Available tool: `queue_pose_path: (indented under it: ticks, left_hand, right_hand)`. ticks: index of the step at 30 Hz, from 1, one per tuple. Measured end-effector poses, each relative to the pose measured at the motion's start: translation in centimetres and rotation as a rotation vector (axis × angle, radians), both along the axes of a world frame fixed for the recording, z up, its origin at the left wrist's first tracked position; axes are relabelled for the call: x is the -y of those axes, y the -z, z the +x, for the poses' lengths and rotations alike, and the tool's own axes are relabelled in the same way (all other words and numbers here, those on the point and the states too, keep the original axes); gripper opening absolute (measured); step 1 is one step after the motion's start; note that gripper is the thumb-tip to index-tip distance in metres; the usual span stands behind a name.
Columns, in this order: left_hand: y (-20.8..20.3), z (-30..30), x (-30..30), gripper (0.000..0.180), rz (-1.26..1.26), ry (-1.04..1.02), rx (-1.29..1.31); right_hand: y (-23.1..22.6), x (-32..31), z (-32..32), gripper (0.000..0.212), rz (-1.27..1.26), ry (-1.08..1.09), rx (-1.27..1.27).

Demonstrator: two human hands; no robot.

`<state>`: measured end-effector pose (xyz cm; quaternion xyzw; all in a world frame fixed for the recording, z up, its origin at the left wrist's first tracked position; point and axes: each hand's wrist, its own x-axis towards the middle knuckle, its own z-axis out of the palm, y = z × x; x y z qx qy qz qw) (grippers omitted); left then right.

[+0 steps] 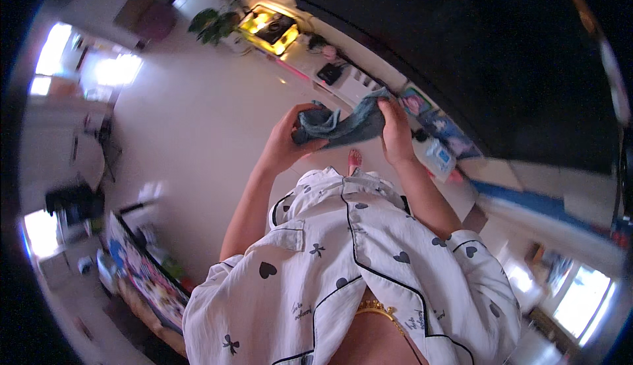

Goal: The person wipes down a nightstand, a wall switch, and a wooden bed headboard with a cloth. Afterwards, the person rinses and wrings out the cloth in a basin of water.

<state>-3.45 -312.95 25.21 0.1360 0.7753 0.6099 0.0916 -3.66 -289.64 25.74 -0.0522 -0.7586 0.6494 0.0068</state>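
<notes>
A grey-blue cloth [353, 126] hangs between my two hands, bunched at its left end and stretched toward the right. My left hand [289, 139] is closed around the bunched end, with its thumb along the lower edge. My right hand [397, 131] grips the other end near its upper corner. Both hands are held out in front of my body, above the floor. Part of the cloth lies hidden behind my fingers.
Ahead on the right stands a long white cabinet [349, 88] under a large black screen [461, 55]. On it are a lit yellow box [269, 30] and a blue-white packet [440, 157]. A potted plant [212, 25] stands beside it. Pale floor [191, 114] spreads to the left.
</notes>
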Motion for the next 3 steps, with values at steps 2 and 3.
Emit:
queue_pose_path:
  ticks: [2, 3]
  left_hand:
    - [1.3, -0.4, 0.6, 0.060, 0.180, 0.065, 0.298]
    - [2.2, -0.7, -0.2, 0.069, 0.331, 0.041, 0.408]
  right_hand:
    - [-2.2, 1.4, 2.0, 0.031, -0.455, 0.169, 0.226]
    - [-2.6, 1.5, 2.5, 0.039, -0.918, 0.271, 0.422]
